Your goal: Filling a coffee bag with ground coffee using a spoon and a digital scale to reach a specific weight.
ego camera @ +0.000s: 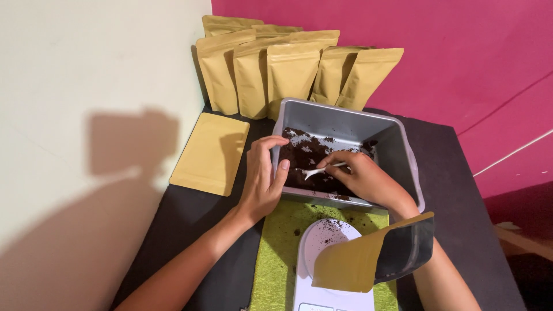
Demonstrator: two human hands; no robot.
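Magenta wall fills the upper right of the frame, a pale wall the left, and a dark worktop [190,213] runs between them. At frame centre sits a grey tub [403,155] of dark granular material [305,158]. The left hand [262,178] grips the tub's near-left rim, fingers curled over it. The right hand [360,175] pinches a small white spoon [317,171] with its bowl down in the granules: scooping looks to be the step in hand. Below, an open kraft pouch [351,262] lies tilted on a white scale [322,242] over a green mat [276,253]. Carrying a level spoonful to the pouch mouth calls for a steady lift, since crumbs already speckle the scale. Filled pouches [288,72] stand along the top; a flat one [210,152] lies at left.
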